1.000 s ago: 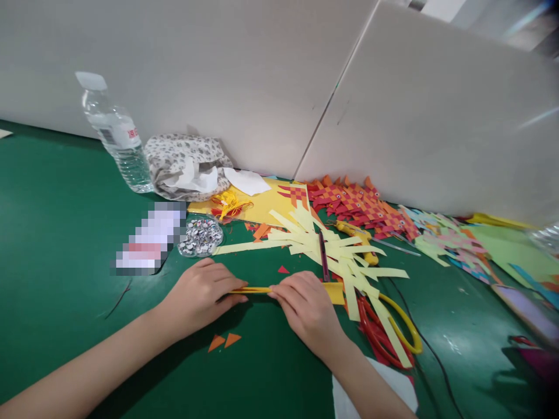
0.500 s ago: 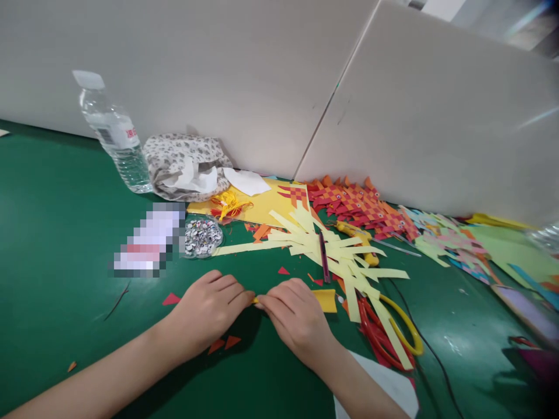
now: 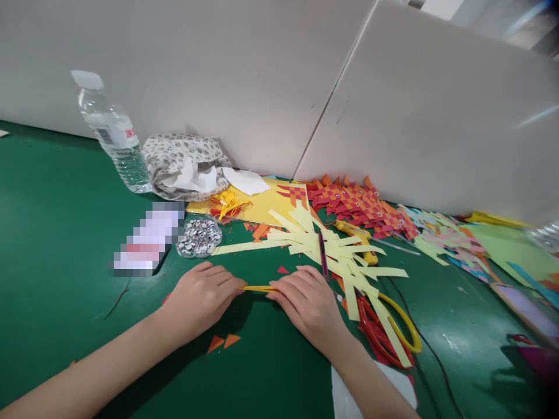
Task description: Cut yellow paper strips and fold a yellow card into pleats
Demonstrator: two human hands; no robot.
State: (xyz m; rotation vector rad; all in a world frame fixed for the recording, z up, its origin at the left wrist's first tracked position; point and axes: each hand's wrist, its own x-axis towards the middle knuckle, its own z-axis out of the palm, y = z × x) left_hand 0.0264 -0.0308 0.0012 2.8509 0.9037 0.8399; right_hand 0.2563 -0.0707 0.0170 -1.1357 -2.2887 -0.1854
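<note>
Between my two hands a narrow yellow paper strip point(image 3: 258, 288) is stretched level above the green table. My left hand point(image 3: 203, 297) pinches its left end, fingers closed. The other end is pinched by my right hand point(image 3: 303, 302), whose fingers hide the rest of the strip. Two orange paper triangles point(image 3: 223, 342) lie on the table just below the hands. A pile of pale yellow paper strips point(image 3: 305, 238) spreads beyond my right hand, with a dark red pen-like cutter point(image 3: 323, 256) on top.
Red-and-yellow-handled scissors point(image 3: 404, 326) lie right of my right hand. Behind are a bag of googly eyes point(image 3: 200, 237), a yellow glue gun point(image 3: 360, 238), woven red-orange paper fish point(image 3: 358, 203), a water bottle point(image 3: 116, 139) and a patterned tissue holder point(image 3: 187, 154). A grey partition point(image 3: 196, 70) rises at the back.
My hands have moved apart, so a longer stretch of the yellow strip shows between them. The wide yellow end seen right of my right hand is no longer visible.
</note>
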